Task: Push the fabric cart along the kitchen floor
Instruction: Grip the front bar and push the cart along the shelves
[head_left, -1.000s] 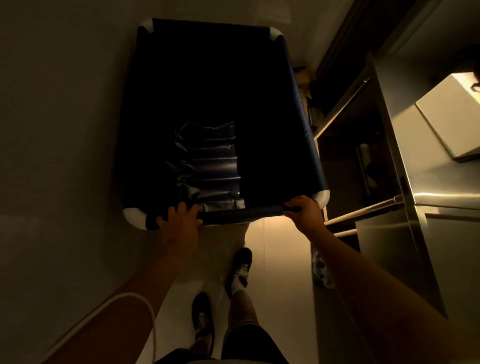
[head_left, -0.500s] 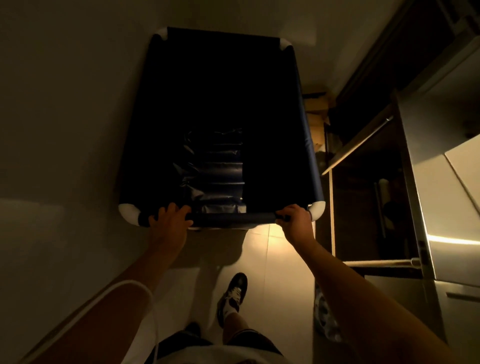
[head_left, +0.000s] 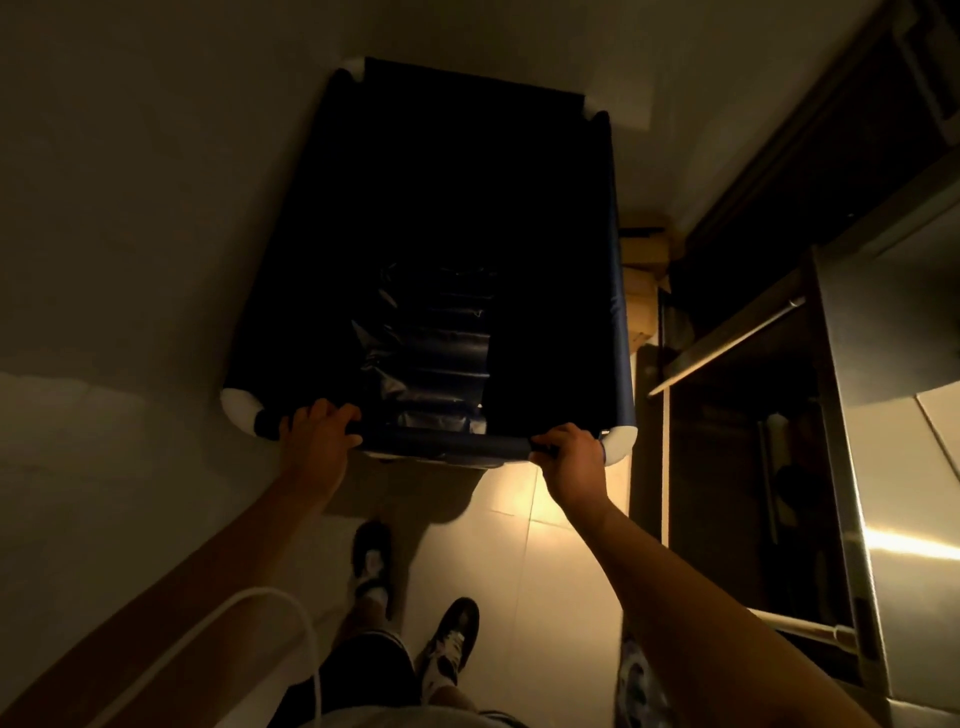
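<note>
Midway: cart push under way

Clearly in progress, not finished. Left hand (head_left: 317, 441) wrapped over the near rail (head_left: 447, 442) of the dark blue fabric cart (head_left: 621, 332); right hand (head_left: 571, 457) clenched on the same rail beside the white corner cap (head_left: 621, 441). Cart positioned on the tiled kitchen floor (head_left: 519, 545), between a plain wall (head_left: 130, 234) and steel shelving (head_left: 737, 338). Open floor visible ahead, so pushing judged incomplete.
</note>
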